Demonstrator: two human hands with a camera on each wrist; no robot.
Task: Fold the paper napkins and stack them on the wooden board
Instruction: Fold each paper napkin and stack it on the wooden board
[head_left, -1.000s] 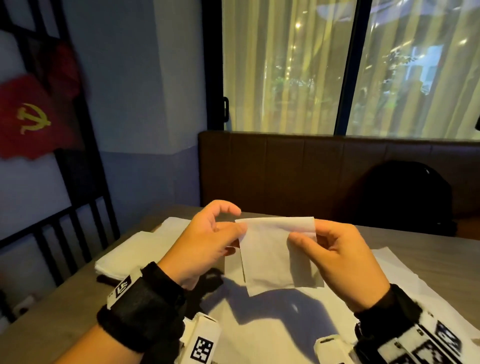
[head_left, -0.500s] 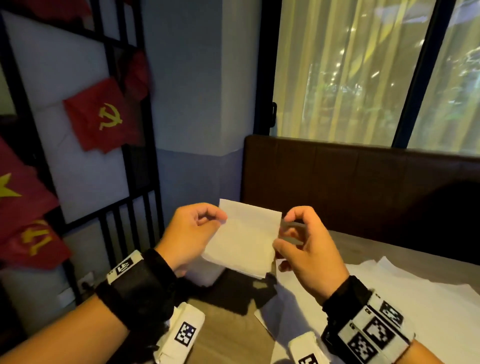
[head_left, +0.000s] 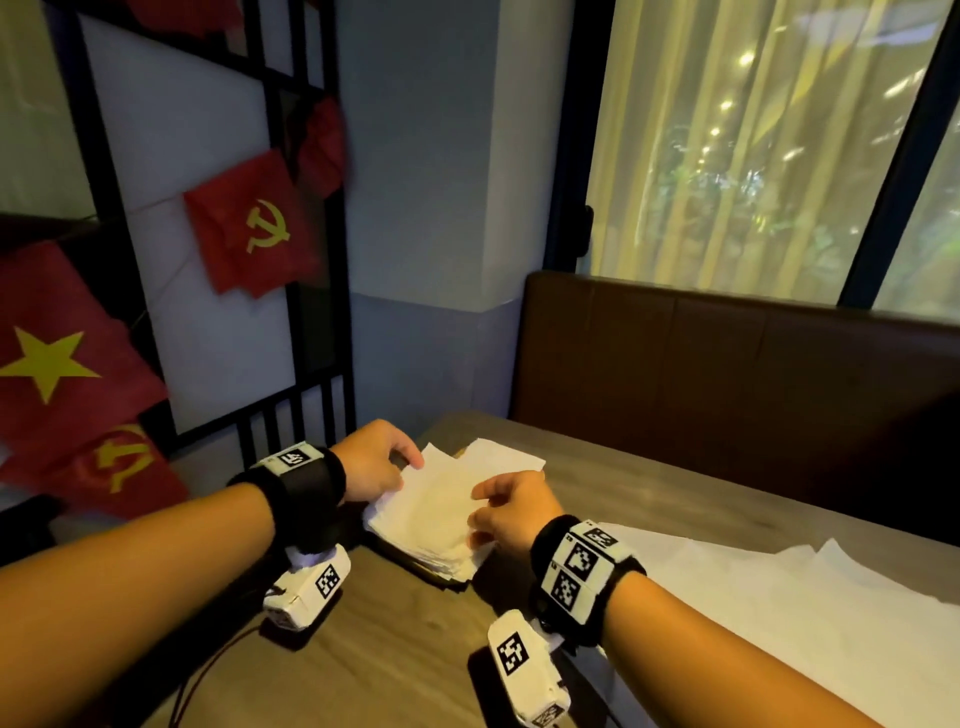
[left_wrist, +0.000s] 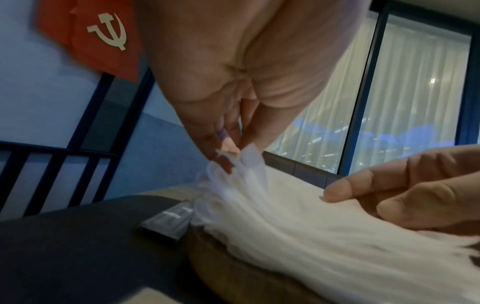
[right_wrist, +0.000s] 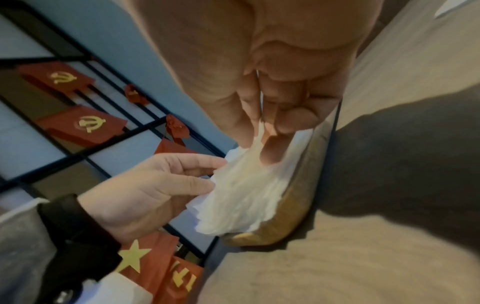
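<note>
Head view: our left hand pinches the napkin's left corner, our right hand its right edge; it lies on the stack. Board sits directly beneath.

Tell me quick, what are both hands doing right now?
Left hand: pinching the far corner of the top folded napkin on the stack.
Right hand: pinching the near edge of that same napkin.

bench: brown padded bench back behind wooden table | above bench: window with pale curtain, lights outside | left of bench: grey-blue wall, black lattice screen with red flags
</note>
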